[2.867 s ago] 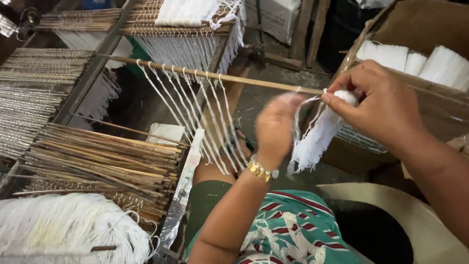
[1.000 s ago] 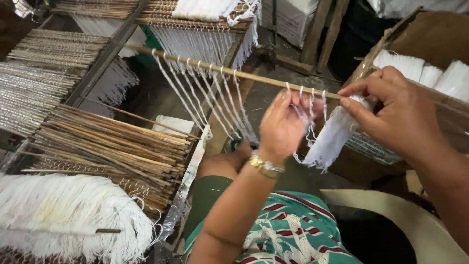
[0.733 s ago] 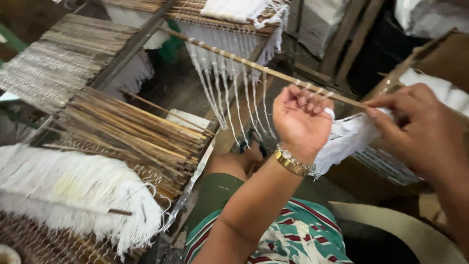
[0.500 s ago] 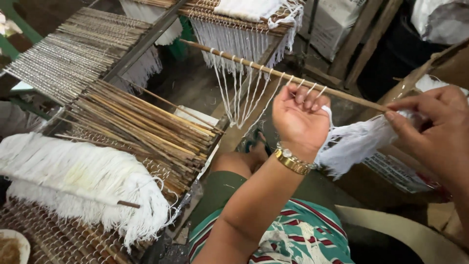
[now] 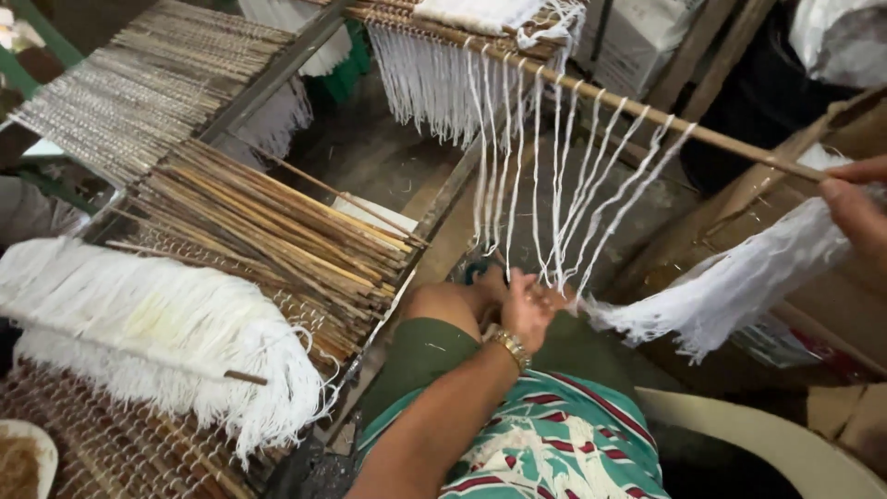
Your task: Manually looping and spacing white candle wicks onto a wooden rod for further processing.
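Observation:
A thin wooden stick (image 5: 647, 115) runs across the upper middle with several white string loops (image 5: 564, 185) hanging from it. My left hand (image 5: 528, 305), with a gold bracelet at the wrist, is down at the loops' lower ends and pinches them together. My right hand (image 5: 855, 208) at the right edge grips the stick's end together with a bundle of white strings (image 5: 730, 291) that hangs down to the left.
A pile of bare wooden sticks (image 5: 277, 226) lies on a wire rack at left. A stick thick with white strings (image 5: 148, 333) rests at lower left. More strung sticks (image 5: 462, 55) lie at the top. Cardboard box (image 5: 832, 305) at right, pale chair rim (image 5: 767, 444) below.
My left hand has dropped from the stick down to the bottom of the hanging loops and gathered them. The view has shifted right, so my right hand now sits at the frame's edge.

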